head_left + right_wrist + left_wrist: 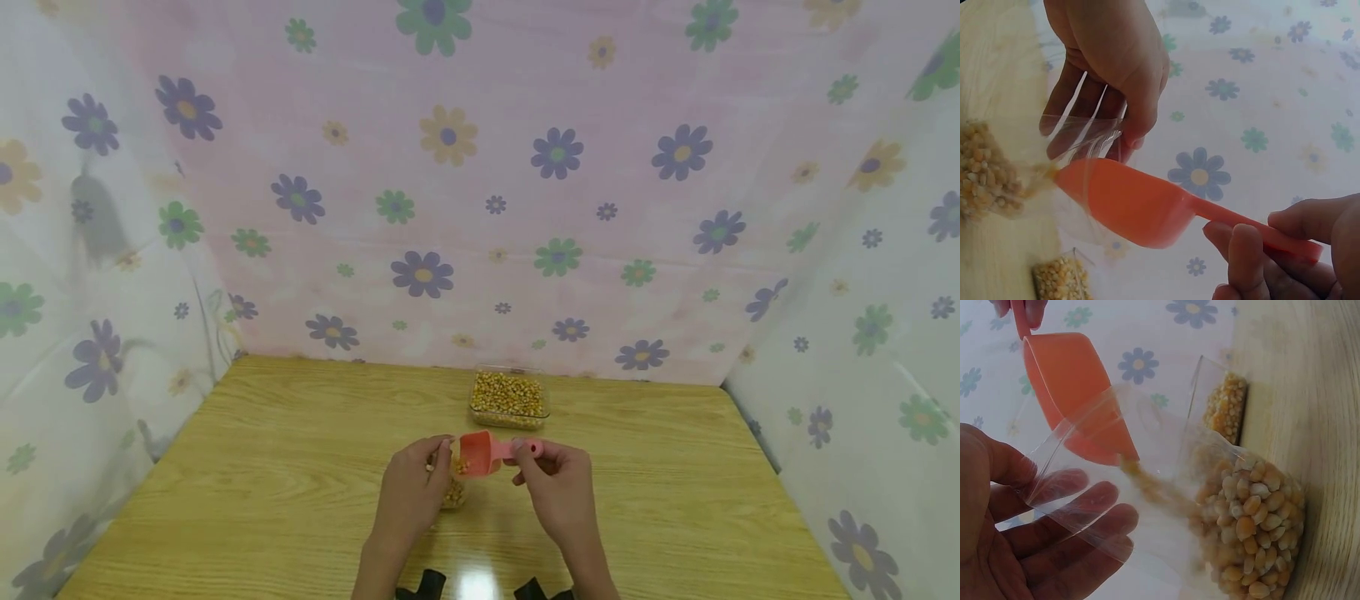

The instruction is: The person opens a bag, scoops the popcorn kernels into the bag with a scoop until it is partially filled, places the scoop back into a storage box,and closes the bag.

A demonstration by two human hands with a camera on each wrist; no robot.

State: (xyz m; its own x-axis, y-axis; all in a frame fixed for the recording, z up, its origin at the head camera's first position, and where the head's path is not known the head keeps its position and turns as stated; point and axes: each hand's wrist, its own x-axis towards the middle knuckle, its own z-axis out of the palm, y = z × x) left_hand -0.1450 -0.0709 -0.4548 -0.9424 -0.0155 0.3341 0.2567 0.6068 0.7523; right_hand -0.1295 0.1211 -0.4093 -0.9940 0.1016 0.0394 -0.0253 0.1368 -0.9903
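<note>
A clear plastic bag (1166, 459) stands on the table, its lower part filled with corn kernels (1257, 528). My left hand (412, 483) pinches the bag's rim between thumb and forefinger, the other fingers spread behind the film. In my right hand (558, 487) is the handle of a coral-pink scoop (1138, 203), gripped between thumb and fingers. The scoop's lip is tilted down inside the bag's mouth, and a blurred stream of kernels falls from it onto the pile, as the left wrist view shows.
Behind the hands, a clear rectangular container (510, 421) full of corn kernels stands on the wood-grain table (300, 467). Flower-patterned cloth (480, 225) hangs at the back and along both sides.
</note>
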